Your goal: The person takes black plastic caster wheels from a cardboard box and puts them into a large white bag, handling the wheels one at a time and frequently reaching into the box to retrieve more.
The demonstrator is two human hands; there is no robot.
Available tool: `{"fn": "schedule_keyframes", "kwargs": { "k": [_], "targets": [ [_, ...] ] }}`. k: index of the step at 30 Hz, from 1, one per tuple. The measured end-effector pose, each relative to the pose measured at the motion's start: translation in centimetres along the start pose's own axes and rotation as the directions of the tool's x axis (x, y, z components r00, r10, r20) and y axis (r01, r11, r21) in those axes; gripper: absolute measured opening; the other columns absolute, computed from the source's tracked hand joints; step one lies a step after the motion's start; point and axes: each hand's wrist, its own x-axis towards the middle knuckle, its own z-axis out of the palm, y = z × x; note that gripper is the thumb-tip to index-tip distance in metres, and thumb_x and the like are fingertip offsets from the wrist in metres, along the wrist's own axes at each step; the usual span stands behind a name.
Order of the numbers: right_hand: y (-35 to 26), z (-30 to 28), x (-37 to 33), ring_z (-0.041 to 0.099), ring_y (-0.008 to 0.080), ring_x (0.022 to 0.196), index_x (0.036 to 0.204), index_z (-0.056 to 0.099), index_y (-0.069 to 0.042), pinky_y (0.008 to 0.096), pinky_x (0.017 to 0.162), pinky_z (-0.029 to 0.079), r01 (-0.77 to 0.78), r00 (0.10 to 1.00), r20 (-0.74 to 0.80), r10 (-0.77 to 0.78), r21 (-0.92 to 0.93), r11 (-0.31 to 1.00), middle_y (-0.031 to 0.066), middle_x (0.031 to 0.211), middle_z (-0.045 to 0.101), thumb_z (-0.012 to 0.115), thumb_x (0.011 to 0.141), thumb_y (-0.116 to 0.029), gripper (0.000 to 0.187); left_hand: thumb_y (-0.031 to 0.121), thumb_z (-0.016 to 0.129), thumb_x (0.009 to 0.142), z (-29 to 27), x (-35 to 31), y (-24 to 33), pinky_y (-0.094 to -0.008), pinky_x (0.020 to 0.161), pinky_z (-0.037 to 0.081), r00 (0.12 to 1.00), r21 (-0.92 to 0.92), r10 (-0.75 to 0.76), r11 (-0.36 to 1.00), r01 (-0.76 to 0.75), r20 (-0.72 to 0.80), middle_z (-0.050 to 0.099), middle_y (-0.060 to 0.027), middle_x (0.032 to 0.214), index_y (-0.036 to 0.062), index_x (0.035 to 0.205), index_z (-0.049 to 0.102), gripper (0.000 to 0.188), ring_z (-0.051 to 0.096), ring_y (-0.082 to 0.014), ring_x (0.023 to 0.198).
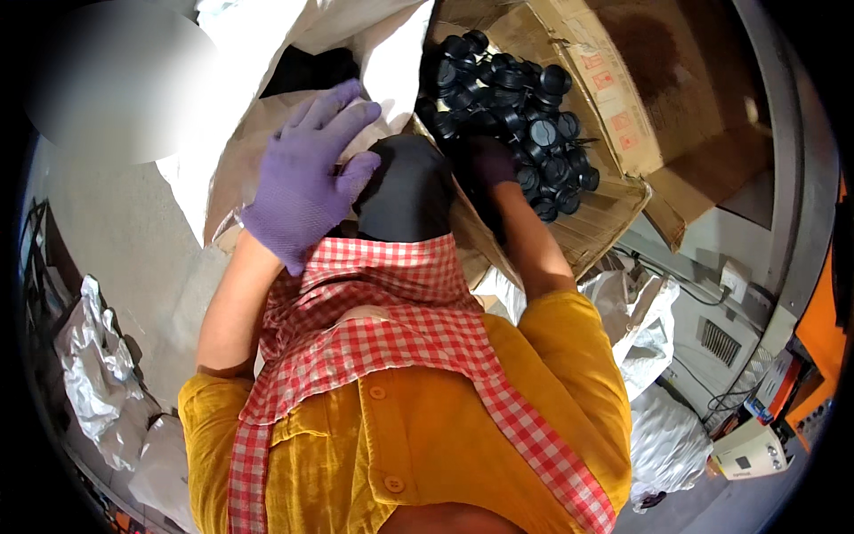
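Observation:
My left hand (307, 173), in a purple knit glove, is held with its fingers outstretched and nothing in them. It is over my dark-clothed knee (405, 191), by the mouth of a big white sack (236, 133). Inside that sack lies something black (310, 71). My right hand (489, 162), also gloved, reaches down into a cardboard box (605, 214). Many round black plastic caps (544, 133) are heaped in it, some with thin tabs. Shadow and the caps hide the fingers of this hand.
The box's raised flap (614, 98) leans out at the right. Beyond it stand a pale cabinet with a vent (719, 343) and a cable with a plug (735, 281). Crumpled silvery sacks (102, 374) lie on the floor at the left, and another bag (667, 440) at the right.

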Motion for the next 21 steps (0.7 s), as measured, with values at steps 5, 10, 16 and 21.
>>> {"fn": "schedule_keyframes", "kwargs": {
  "k": [5,10,16,21],
  "targets": [
    [-1.6,-9.4,-10.1,0.061,0.0319,0.092,0.099,0.064,-0.003,0.0368,0.081,0.048,0.150,0.812,-0.546,0.207,0.538,0.830,0.0160,0.097,0.064,0.050,0.086,-0.007,0.019,0.011,0.073,0.071,1.9,0.7,4.7,-0.0382,0.098,0.040,0.998,-0.534,-0.067,0.844,0.057,0.001,0.046,-0.0170,0.131,0.0100,0.131,0.044,0.066,0.048,-0.0304,0.120],
    [-8.1,-14.7,-19.4,0.062,0.0295,0.091,0.102,0.061,-0.002,0.0319,0.077,0.049,0.464,0.699,-0.715,-0.009,0.443,0.767,0.0137,0.096,0.063,0.058,0.081,0.001,0.021,0.010,0.071,0.074,6.4,-0.2,7.7,-0.0340,0.098,0.041,0.968,-0.690,0.002,0.702,0.176,0.249,0.056,-0.0147,0.118,0.0086,0.129,0.046,0.061,0.052,-0.0227,0.113],
    [-9.7,-13.2,-22.9,0.064,0.0251,0.094,0.118,0.053,-0.004,0.0322,0.075,0.049,0.426,0.904,-0.356,-0.235,0.732,0.531,0.0140,0.100,0.063,0.068,0.077,-0.008,0.044,-0.001,0.058,0.076,4.1,-3.9,5.4,-0.0296,0.092,0.042,0.826,-0.763,0.231,0.564,0.317,0.514,0.058,-0.0101,0.114,0.0038,0.122,0.052,0.046,0.053,-0.0163,0.107],
    [-11.1,-13.2,-23.4,0.065,0.0216,0.085,0.106,0.061,-0.002,0.0306,0.073,0.049,0.351,0.915,-0.057,-0.400,0.603,0.716,0.0117,0.091,0.066,0.066,0.082,-0.023,0.032,0.009,0.061,0.076,2.5,-6.8,6.1,-0.0342,0.069,0.050,0.909,-0.551,0.395,0.792,-0.264,0.133,0.062,-0.0137,0.094,0.0061,0.103,0.060,0.027,0.062,-0.0293,0.084]
  ]
}}
